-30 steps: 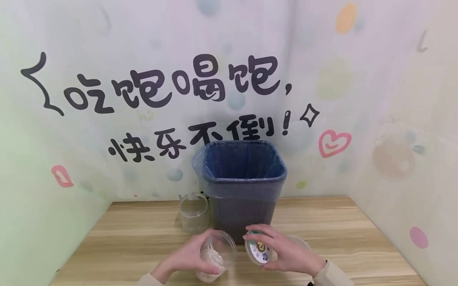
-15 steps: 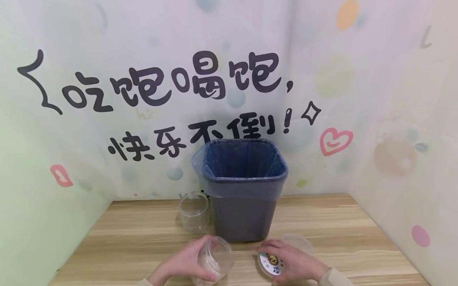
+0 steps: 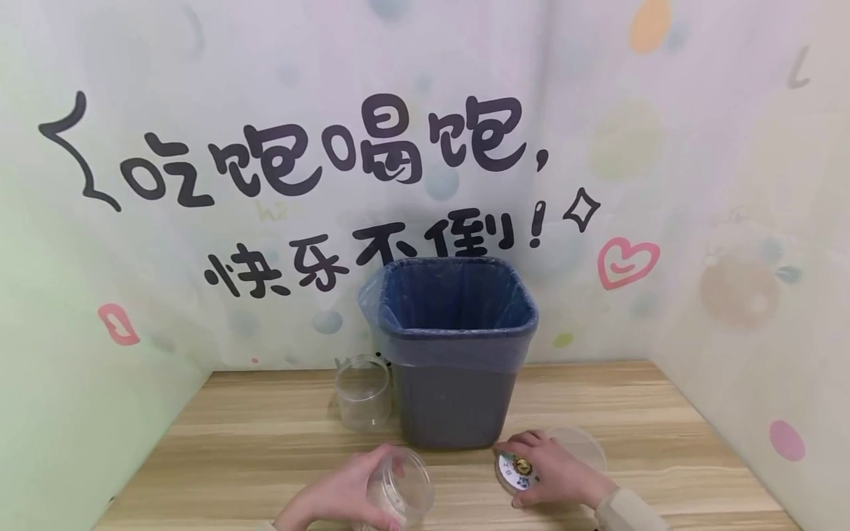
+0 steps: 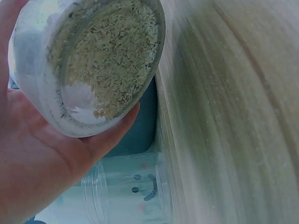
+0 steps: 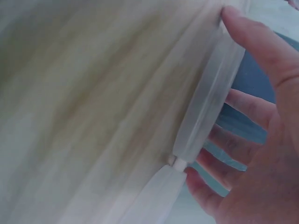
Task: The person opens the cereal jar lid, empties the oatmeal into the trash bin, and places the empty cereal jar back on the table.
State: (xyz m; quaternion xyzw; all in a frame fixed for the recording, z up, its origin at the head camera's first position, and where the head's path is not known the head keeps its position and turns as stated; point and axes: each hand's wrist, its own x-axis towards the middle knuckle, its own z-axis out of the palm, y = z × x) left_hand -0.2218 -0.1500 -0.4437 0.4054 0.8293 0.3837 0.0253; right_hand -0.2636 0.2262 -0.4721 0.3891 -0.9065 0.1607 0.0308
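Note:
My left hand [image 3: 341, 493] grips a clear plastic jar [image 3: 413, 481], tilted with its open mouth toward the right. Pale dry flakes [image 4: 119, 58] show through the base of the jar in the left wrist view. On the right, my right hand [image 3: 561, 472] holds a round clear lid [image 3: 508, 473] with a white cartoon sticker. The thumb is at one edge and the fingers are along the far side. In the right wrist view that lid lies flat, right at the wooden surface. A second clear lid [image 3: 587, 448] is partly hidden behind the right hand.
A dark bin [image 3: 454, 405] with a bluish liner folded over its rim stands at the back of the wooden table [image 3: 265, 435]. To its left is another clear jar [image 3: 364, 405], upright and lidless. Printed walls [image 3: 265, 66] close off the back and sides.
My right hand has carried the stickered lid right and down to the table, beside the second lid. The left hand has lowered slightly, still gripping the tilted jar.

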